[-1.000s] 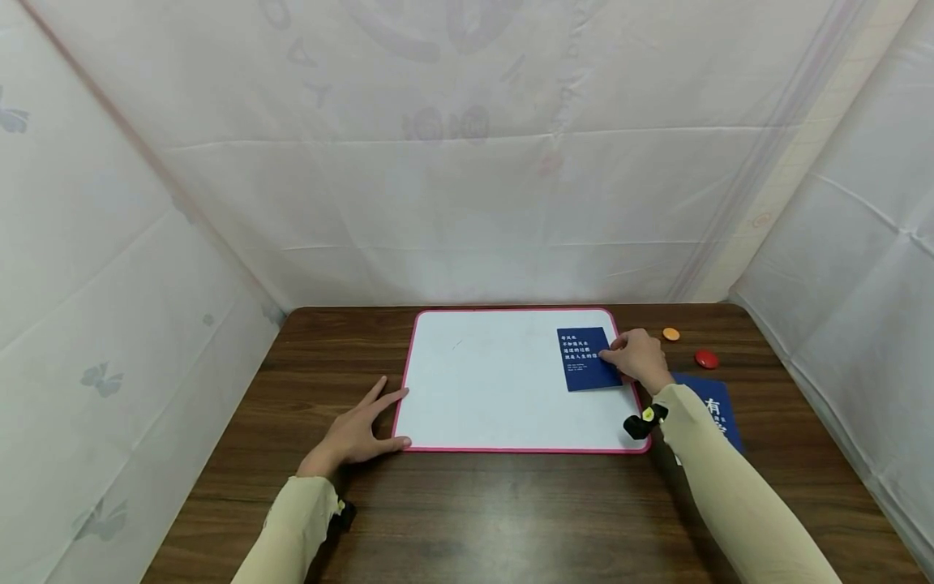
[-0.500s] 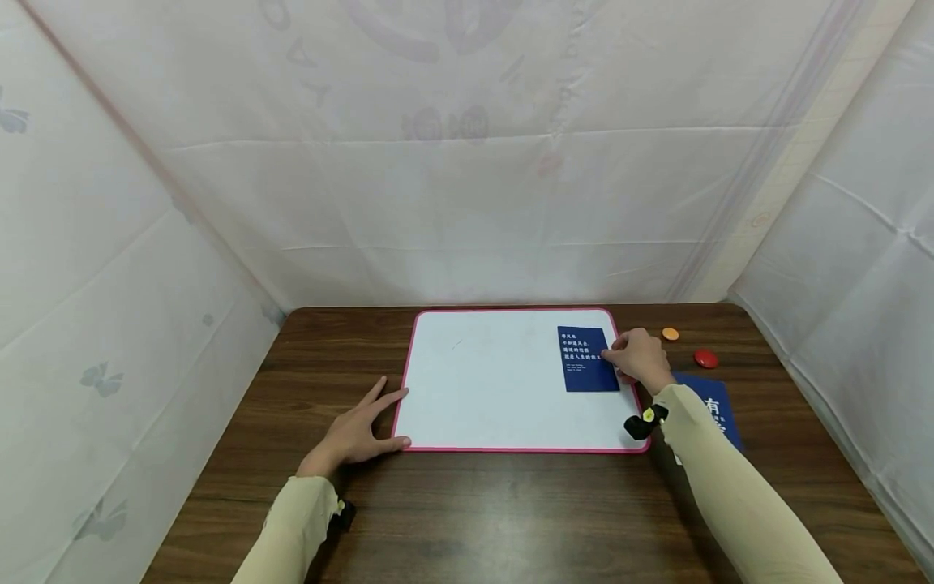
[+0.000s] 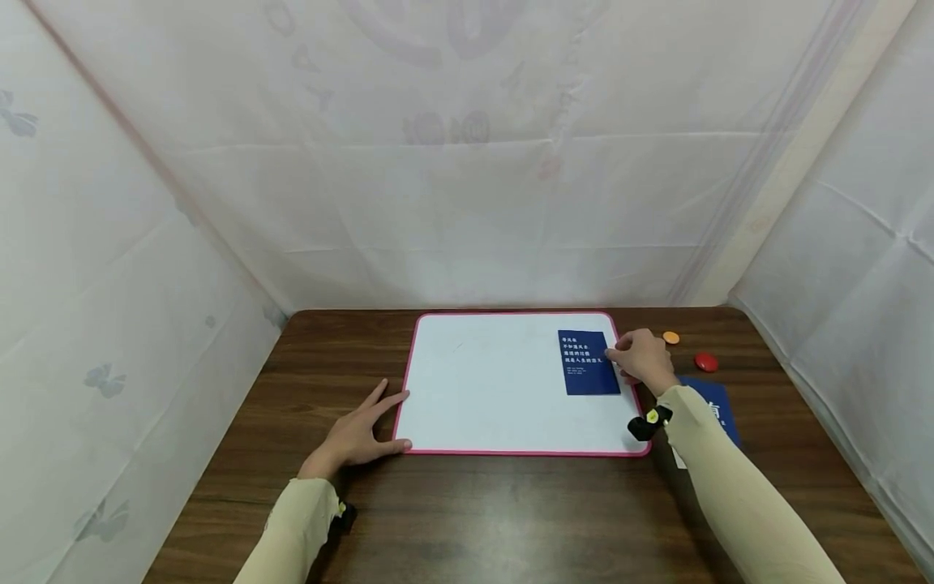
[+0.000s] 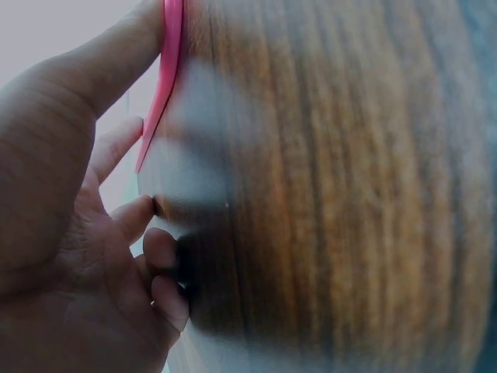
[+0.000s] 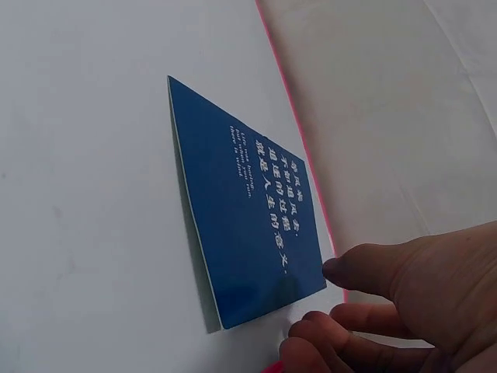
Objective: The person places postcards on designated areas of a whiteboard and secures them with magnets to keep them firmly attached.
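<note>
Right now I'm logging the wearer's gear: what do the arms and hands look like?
Both arms wear long pale beige sleeves to the wrist. The left hand and right hand are bare. Each wrist carries a small black device; the right wrist's has a yellow spot.
</note>
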